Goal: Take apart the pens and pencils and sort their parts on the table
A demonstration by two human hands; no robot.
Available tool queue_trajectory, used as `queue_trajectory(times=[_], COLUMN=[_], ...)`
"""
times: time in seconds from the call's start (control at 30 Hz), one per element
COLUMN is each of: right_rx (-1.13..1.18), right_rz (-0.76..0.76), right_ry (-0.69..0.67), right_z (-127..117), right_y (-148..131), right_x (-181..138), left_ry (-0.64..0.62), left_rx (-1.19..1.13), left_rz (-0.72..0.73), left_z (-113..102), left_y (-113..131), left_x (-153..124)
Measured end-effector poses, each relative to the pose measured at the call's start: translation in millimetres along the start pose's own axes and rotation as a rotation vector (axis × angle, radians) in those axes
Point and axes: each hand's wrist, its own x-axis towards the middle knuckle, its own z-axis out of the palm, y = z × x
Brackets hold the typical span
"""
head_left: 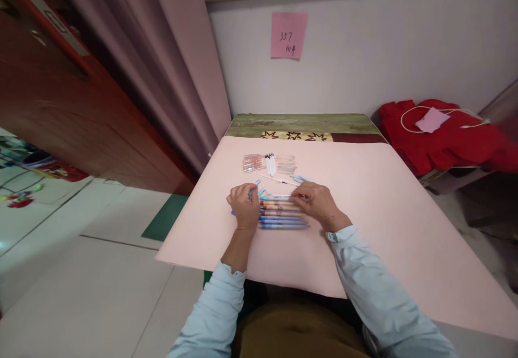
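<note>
My left hand (245, 204) is closed, its fingers curled around a small light blue pen part (254, 188). At the other end of a row of pens, my right hand (313, 200) makes a pinch; a thin white pen refill (281, 195) runs into its fingertips, which partly hide it. Between and below the hands the pens (283, 220) lie side by side, blue ones nearest me and orange-brown ones farther up. Small light blue pieces (262, 192) lie beside my left fingers, and more light blue parts (299, 178) lie just beyond my right hand.
Beyond the hands lie clear pen barrels (254, 163), white refills with black tips (270, 165) and a loose white refill (279, 180). Pale pink paper (364, 196) covers the table. Red cloth (437, 142) sits at the right; a curtain (174, 50) hangs left.
</note>
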Motion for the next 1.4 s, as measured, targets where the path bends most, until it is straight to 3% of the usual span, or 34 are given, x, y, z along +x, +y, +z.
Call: queue_trajectory(times=[0.3,0.53,0.73,0.9,1.17,1.4], right_rx=[-0.064,0.018,0.263,0.206,0.399,0.459], right_rz=[0.027,0.055,0.112,0.115,0.229,0.205], right_ry=[-0.150,-0.066,-0.002,-0.077,-0.047,0.010], right_z=[0,-3,-3,3,7,7], right_y=[1,-3,-10,-10,1,9], right_x=[3,4,3,4,5,7], left_ry=[-0.092,-0.214,-0.302,-0.338,-0.379,-0.405], left_rx=[-0.016,-0.151,-0.334,-0.340,-0.319,-0.306], left_rz=[0.127,0.217,0.335,0.356,0.449,0.475], left_z=[-2,-6,-7,-8,1,12], left_y=[6,9,11,15,24,27], left_x=[0,3,4,3,18,19])
